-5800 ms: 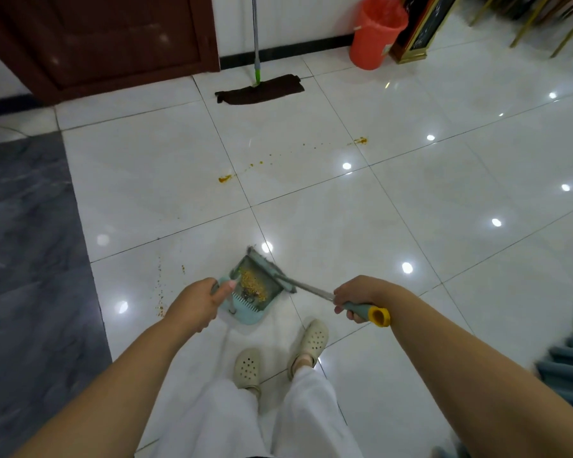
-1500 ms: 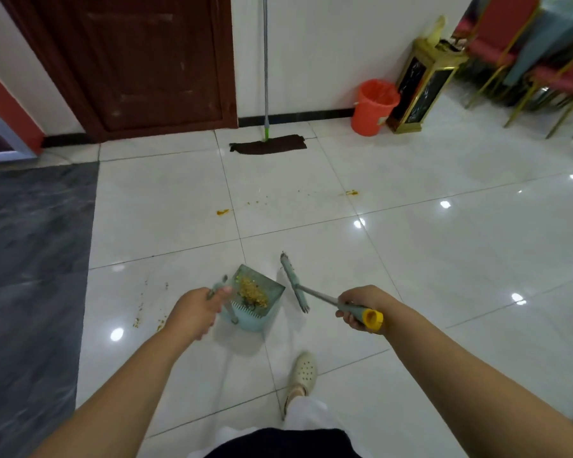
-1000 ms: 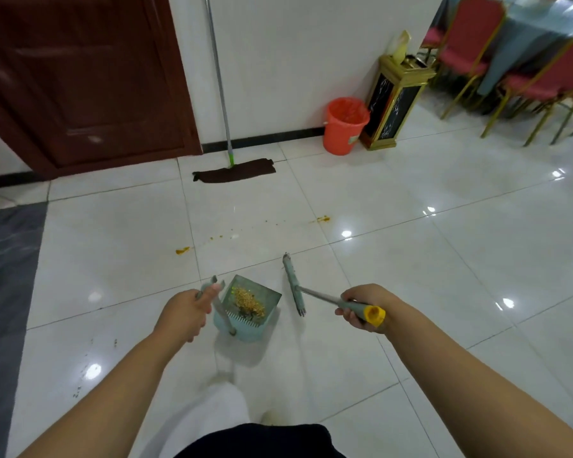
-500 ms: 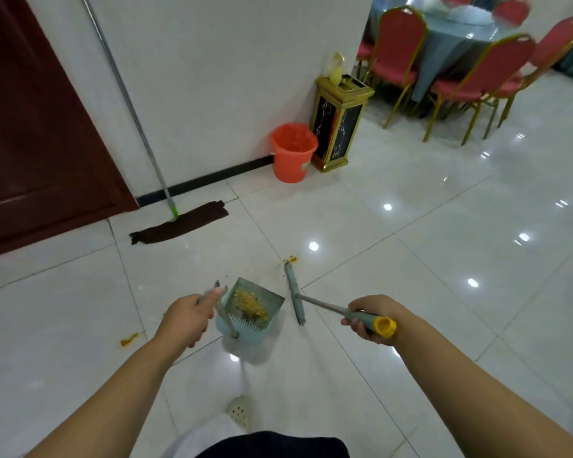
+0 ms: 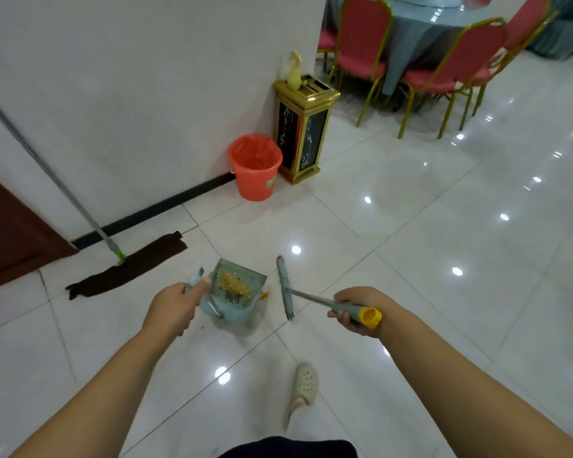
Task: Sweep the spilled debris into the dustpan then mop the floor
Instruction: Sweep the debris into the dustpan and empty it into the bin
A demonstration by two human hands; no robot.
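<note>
Now the left hand (image 5: 174,309) grips the pale blue plastic dustpan (image 5: 234,292), loaded with yellow debris (image 5: 234,285); the right hand (image 5: 356,309) holds the blue-handled broom (image 5: 285,287) just beside it. Sweeping looks nearly finished; next likely comes emptying into the orange plastic bucket (image 5: 255,170) by the wall, then fetching the dark flat mop (image 5: 126,269).

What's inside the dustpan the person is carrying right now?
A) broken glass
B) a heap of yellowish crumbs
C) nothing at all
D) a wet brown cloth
B: the dustpan, held by the left hand, shows a pile of yellowish debris in its tray.
</note>
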